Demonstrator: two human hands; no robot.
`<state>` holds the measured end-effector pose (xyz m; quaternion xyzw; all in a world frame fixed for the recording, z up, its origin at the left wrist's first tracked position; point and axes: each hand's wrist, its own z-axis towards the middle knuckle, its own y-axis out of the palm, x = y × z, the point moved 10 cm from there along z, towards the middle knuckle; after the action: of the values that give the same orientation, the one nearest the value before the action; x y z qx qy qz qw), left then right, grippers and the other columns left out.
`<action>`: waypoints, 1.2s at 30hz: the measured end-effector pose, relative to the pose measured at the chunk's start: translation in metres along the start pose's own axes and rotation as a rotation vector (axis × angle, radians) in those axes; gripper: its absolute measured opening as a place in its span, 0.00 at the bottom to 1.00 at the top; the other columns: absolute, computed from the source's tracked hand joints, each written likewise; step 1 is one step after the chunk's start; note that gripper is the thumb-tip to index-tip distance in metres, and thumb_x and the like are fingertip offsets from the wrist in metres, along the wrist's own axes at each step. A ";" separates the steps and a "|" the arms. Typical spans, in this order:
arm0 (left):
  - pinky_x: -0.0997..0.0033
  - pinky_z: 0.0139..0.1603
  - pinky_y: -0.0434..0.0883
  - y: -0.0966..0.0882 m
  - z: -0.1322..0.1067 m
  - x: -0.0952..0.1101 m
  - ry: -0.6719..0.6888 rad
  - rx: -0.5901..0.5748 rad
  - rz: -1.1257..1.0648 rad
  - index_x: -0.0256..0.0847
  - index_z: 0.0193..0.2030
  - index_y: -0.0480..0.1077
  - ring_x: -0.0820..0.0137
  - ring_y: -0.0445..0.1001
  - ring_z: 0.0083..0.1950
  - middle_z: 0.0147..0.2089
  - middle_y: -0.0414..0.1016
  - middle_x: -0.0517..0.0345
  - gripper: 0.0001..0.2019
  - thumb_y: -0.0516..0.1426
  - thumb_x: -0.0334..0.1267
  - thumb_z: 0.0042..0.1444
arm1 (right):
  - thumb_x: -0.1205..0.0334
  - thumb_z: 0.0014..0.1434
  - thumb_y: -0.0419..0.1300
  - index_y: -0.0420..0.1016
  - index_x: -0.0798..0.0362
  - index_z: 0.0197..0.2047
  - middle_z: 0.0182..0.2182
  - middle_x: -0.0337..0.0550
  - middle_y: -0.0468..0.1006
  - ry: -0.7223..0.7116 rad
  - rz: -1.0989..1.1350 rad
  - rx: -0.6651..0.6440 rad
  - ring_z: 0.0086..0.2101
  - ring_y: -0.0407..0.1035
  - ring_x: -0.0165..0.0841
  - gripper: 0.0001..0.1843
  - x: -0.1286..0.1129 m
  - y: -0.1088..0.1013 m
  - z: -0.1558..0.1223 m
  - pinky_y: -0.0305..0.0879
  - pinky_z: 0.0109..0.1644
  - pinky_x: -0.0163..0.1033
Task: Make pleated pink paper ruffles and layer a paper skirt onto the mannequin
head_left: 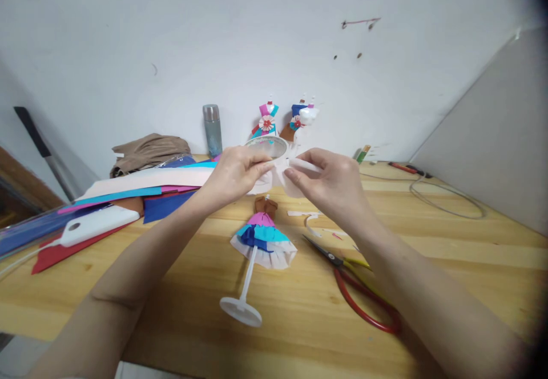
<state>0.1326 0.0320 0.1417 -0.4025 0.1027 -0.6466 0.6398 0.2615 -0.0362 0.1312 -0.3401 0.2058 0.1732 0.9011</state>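
Observation:
My left hand (pixel 233 174) and my right hand (pixel 331 182) are raised over the wooden table (pixel 449 265), both pinching a small piece of white paper (pixel 286 178) stretched between them. Directly below lies a small paper dress figure (pixel 262 236) on its side, with pink, turquoise, blue and white layers, a brown top and a white stand with a round base (pixel 241 310). Red-handled scissors (pixel 355 290) lie just under my right forearm.
Coloured paper sheets (pixel 141 193) and a white phone case (pixel 96 225) lie at the left. A grey bottle (pixel 212 129), a tape roll (pixel 268 145) and two finished paper dress figures (pixel 285 119) stand by the wall. A cable (pixel 445 202) lies at the right.

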 end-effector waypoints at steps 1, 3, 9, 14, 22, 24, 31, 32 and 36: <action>0.72 0.35 0.67 0.001 0.000 -0.001 -0.006 -0.005 -0.015 0.35 0.31 0.77 0.71 0.73 0.32 0.30 0.78 0.55 0.12 0.56 0.37 0.59 | 0.57 0.52 0.60 0.70 0.51 0.25 0.22 0.39 0.74 0.023 0.009 -0.017 0.26 0.65 0.33 0.08 0.003 0.002 0.001 0.58 0.31 0.38; 0.72 0.34 0.67 0.002 0.000 -0.002 -0.015 -0.014 -0.038 0.35 0.31 0.77 0.71 0.72 0.31 0.29 0.78 0.55 0.12 0.55 0.37 0.59 | 0.57 0.52 0.60 0.71 0.52 0.24 0.22 0.40 0.73 0.068 0.044 -0.059 0.26 0.65 0.33 0.09 0.008 0.005 0.003 0.58 0.30 0.38; 0.72 0.33 0.66 0.001 0.001 -0.007 -0.062 -0.019 -0.073 0.35 0.31 0.77 0.71 0.71 0.30 0.28 0.77 0.56 0.11 0.56 0.38 0.58 | 0.56 0.49 0.61 0.74 0.52 0.24 0.19 0.38 0.70 0.168 0.235 -0.150 0.24 0.62 0.32 0.09 0.016 0.011 0.005 0.55 0.27 0.37; 0.73 0.31 0.65 -0.004 0.000 -0.017 -0.121 0.002 -0.124 0.34 0.31 0.77 0.72 0.69 0.30 0.27 0.75 0.57 0.12 0.56 0.39 0.57 | 0.56 0.48 0.63 0.73 0.51 0.21 0.17 0.37 0.68 0.223 0.430 -0.149 0.20 0.61 0.30 0.09 0.026 0.013 0.005 0.53 0.23 0.36; 0.75 0.29 0.63 -0.003 -0.001 -0.025 -0.229 0.073 -0.193 0.35 0.30 0.77 0.72 0.67 0.30 0.25 0.72 0.59 0.11 0.57 0.39 0.55 | 0.56 0.49 0.64 0.73 0.50 0.22 0.14 0.36 0.68 0.287 0.643 0.016 0.17 0.62 0.30 0.09 0.034 0.012 0.003 0.60 0.22 0.37; 0.75 0.29 0.63 -0.003 -0.003 -0.027 -0.269 0.118 -0.214 0.34 0.31 0.77 0.72 0.68 0.30 0.27 0.73 0.58 0.11 0.57 0.40 0.55 | 0.57 0.50 0.64 0.72 0.50 0.23 0.15 0.36 0.67 0.309 0.648 0.063 0.17 0.60 0.29 0.09 0.038 0.013 0.001 0.59 0.20 0.37; 0.74 0.32 0.65 -0.004 -0.005 -0.039 -0.334 0.215 -0.230 0.34 0.29 0.77 0.71 0.71 0.31 0.28 0.77 0.56 0.09 0.58 0.37 0.53 | 0.57 0.53 0.63 0.64 0.48 0.23 0.19 0.33 0.62 0.348 0.707 0.281 0.19 0.62 0.28 0.12 0.057 0.007 -0.002 0.65 0.24 0.37; 0.74 0.31 0.65 -0.005 -0.005 -0.042 -0.344 0.233 -0.244 0.34 0.29 0.77 0.71 0.71 0.31 0.28 0.77 0.56 0.09 0.58 0.37 0.53 | 0.56 0.53 0.62 0.64 0.48 0.25 0.20 0.33 0.63 0.357 0.700 0.300 0.21 0.63 0.29 0.12 0.058 0.006 -0.002 0.67 0.24 0.36; 0.74 0.31 0.66 -0.008 -0.007 -0.056 -0.392 0.298 -0.350 0.33 0.32 0.78 0.71 0.72 0.31 0.30 0.79 0.55 0.10 0.59 0.38 0.53 | 0.52 0.55 0.61 0.65 0.47 0.29 0.24 0.34 0.65 0.346 0.658 0.417 0.23 0.63 0.30 0.11 0.063 -0.004 -0.006 0.67 0.24 0.36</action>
<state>0.1140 0.0816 0.1200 -0.4328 -0.1899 -0.6650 0.5783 0.3159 -0.0318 0.0986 -0.0911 0.4819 0.3466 0.7996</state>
